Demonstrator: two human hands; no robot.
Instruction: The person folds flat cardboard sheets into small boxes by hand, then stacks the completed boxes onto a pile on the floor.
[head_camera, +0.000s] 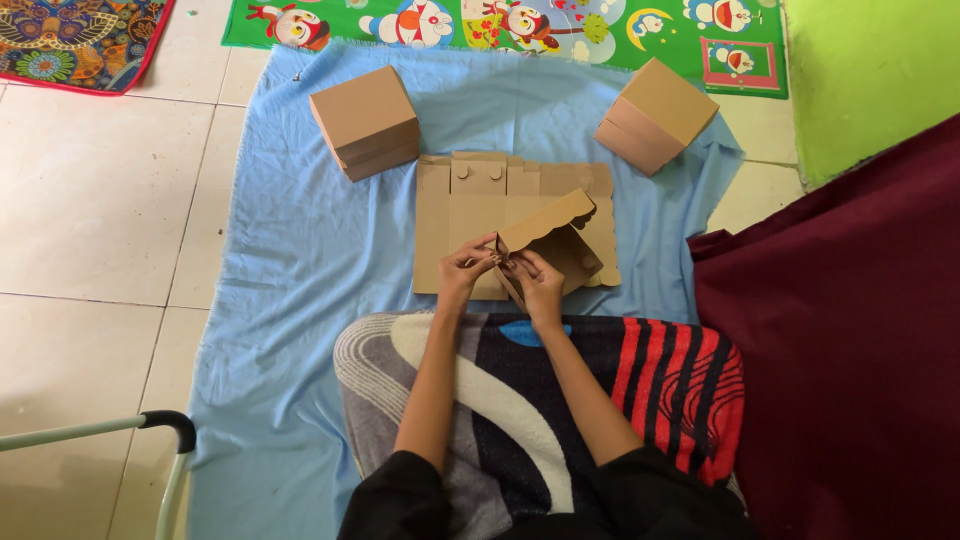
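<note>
A half-folded brown cardboard box with a scalloped flap stands on a stack of flat cardboard blanks on the blue cloth. My left hand and my right hand meet at the box's near left corner. Both pinch the cardboard there, fingers closed on its walls. The exact joint between my fingers is hidden by them.
Two finished closed brown boxes sit on the blue cloth: one at the back left, one at the back right. A striped patterned blanket covers my lap. A dark red cloth lies right. A metal frame with a black grip is at lower left.
</note>
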